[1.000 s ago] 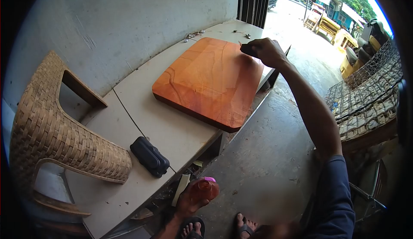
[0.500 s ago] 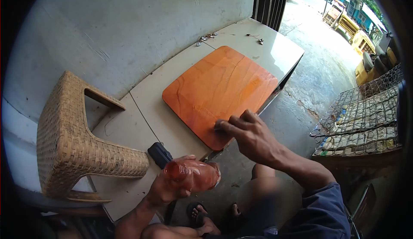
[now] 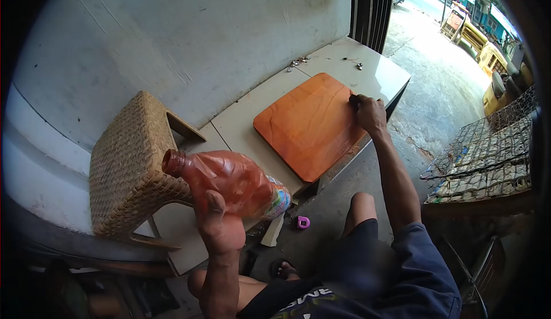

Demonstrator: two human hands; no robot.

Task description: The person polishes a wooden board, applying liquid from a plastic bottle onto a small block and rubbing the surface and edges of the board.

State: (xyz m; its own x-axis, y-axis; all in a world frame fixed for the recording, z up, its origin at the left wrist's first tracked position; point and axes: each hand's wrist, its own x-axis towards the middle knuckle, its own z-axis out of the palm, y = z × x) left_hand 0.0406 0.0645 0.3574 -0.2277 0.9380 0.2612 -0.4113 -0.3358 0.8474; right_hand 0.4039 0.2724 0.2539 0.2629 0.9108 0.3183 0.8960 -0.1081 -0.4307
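An orange-stained wooden board [image 3: 307,132] with rounded corners lies flat on the tiled table. My right hand [image 3: 372,114] is closed around a small dark pad [image 3: 357,99], possibly a cloth or sponge, at the board's right edge. Raised in front of the table, a crumpled clear plastic bottle [image 3: 229,178] is gripped by my left hand [image 3: 221,230]. The bottle is coated or filled with reddish-brown liquid, its uncapped neck points left, and a coloured label shows near its base. My left thumb shows; the other fingers are hidden behind the bottle.
A woven rattan stool [image 3: 129,164] lies on its side on the table [image 3: 238,112]. Small shiny bits [image 3: 298,62] rest near the wall. On the floor is a pink tape measure [image 3: 303,222], near a pale block [image 3: 274,231]. A wire-mesh rack [image 3: 482,152] stands at right.
My right hand has moved from the board's near corner to its far right side. The bottle has come up, its neck now seen pointing left. The camera view has shifted.
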